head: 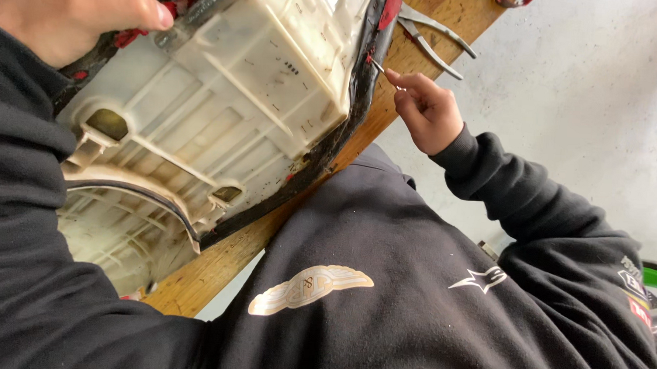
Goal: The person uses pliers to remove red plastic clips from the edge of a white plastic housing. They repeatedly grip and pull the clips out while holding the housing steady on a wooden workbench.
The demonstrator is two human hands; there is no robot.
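Cream-coloured plastic, ribbed and moulded on its underside, fills the upper left of the view: it is the base pan of a seat (222,91) turned upside down on a wooden tabletop (214,264). A black cover edge (346,126) with red patches wraps around the rim of the pan, and a thin dark trim strip curves across the lower part of the shell.

The left hand (63,14) rests on the top edge of the seat at the upper left, its thumb pressed flat along the rim and its grip closed over that edge, with the black sleeve running down the left side of the view. The right hand (428,111) sits just beside the right edge of the seat, above the tabletop's edge. Its fingers are pinched together on a thin metal tool (384,69) whose tip touches the black cover edge where a red patch shows; what kind of tool it is cannot be told, as most of it is hidden in the hand.

Metal pliers (431,38) lie on the tabletop near the right hand, just past the seat's upper corner. Below, the person's black sweatshirt (412,299) with a pale winged emblem takes up the lower part of the view, and a grey concrete floor (583,107) shows at the right.
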